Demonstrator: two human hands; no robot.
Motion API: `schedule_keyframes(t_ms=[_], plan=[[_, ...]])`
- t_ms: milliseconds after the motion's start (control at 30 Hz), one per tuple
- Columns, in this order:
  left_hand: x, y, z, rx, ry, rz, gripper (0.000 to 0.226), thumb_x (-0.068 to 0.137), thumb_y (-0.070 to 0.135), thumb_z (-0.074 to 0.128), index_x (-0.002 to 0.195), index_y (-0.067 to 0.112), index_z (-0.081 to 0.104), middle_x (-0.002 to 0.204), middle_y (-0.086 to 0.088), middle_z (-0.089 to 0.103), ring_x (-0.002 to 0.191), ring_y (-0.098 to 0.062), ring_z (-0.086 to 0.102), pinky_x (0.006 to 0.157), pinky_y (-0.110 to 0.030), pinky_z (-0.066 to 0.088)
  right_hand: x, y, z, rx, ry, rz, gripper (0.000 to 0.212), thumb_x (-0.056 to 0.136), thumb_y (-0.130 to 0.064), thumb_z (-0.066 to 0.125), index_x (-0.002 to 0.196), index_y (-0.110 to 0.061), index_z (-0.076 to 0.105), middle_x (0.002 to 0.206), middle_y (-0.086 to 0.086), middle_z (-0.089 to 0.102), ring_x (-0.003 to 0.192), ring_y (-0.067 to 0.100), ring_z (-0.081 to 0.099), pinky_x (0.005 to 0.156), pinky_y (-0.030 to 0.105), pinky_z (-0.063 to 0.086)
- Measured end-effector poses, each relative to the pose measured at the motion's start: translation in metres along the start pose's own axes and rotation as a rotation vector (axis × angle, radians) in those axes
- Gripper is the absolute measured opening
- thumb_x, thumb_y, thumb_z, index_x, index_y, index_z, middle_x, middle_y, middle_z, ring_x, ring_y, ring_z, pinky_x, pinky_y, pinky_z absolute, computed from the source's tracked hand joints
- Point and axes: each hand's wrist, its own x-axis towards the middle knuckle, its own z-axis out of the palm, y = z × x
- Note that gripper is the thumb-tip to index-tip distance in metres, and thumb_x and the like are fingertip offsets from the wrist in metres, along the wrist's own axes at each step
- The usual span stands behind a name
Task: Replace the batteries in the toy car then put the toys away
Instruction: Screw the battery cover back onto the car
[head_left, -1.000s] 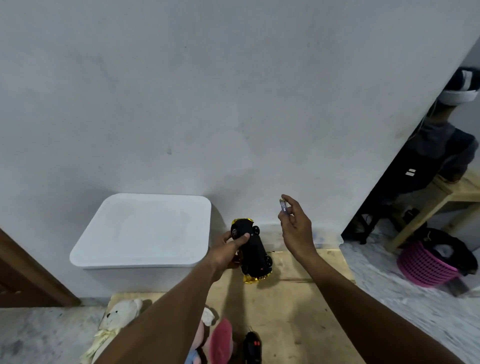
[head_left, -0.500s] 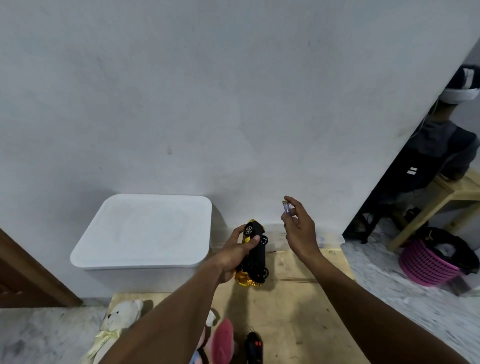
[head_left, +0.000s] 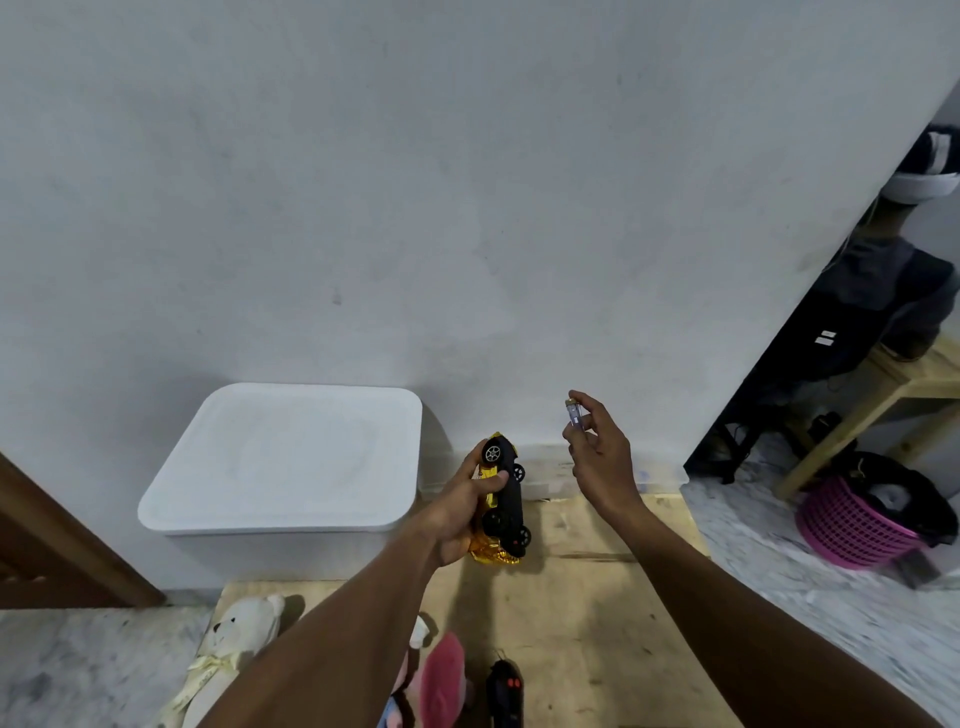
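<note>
Left hand (head_left: 457, 512) is held out over the wooden surface (head_left: 597, 597), its grip wrapped round the gold-and-black toy car (head_left: 506, 499), which is tipped on its side with the wheels facing the other hand. Right hand (head_left: 602, 457) is raised just beside it near the wall, its grip pinching a small battery (head_left: 573, 414) upright, label too blurry to read. Compared to a second ago the car's been rolled so more gold shows, and the battery hand has barely moved.

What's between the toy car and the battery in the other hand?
Nothing: in the head view, only air separates toy car and battery, white wall behind.
</note>
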Motion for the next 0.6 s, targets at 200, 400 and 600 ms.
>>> schedule_keyframes(t_ms=[200, 400, 600], plan=[[0.007, -0.008, -0.003, 0.062, 0.040, -0.029, 0.069, 0.096, 0.008, 0.061, 0.148, 0.046, 0.036, 0.141, -0.009, 0.054, 0.125, -0.031, 0.055, 0.104, -0.052, 0.046, 0.004, 0.003, -0.005, -0.010, -0.012, 0.007, 0.038, 0.099, -0.009, 0.051, 0.128, -0.031, 0.060, 0.092, -0.009, 0.061, 0.060, 0.006, 0.047, 0.052, 0.022, 0.038], [0.013, -0.017, -0.008, 0.207, 0.086, -0.037, 0.072, 0.094, 0.002, 0.063, 0.142, 0.051, 0.041, 0.125, 0.003, 0.065, 0.104, -0.017, 0.064, 0.088, -0.036, 0.056, 0.004, 0.009, -0.007, -0.003, -0.017, 0.017, 0.039, 0.098, -0.009, 0.052, 0.121, -0.038, 0.062, 0.083, -0.018, 0.060, 0.058, 0.010, 0.044, 0.049, 0.024, 0.037], [0.021, -0.040, -0.013, 0.686, 0.228, 0.116, 0.082, 0.081, 0.017, 0.081, 0.148, 0.041, 0.039, 0.133, 0.003, 0.060, 0.111, -0.011, 0.060, 0.093, -0.022, 0.049, 0.006, 0.024, -0.009, -0.042, -0.053, 0.027, 0.038, 0.099, -0.010, 0.052, 0.123, -0.038, 0.060, 0.077, -0.025, 0.059, 0.058, 0.011, 0.045, 0.047, 0.026, 0.038]])
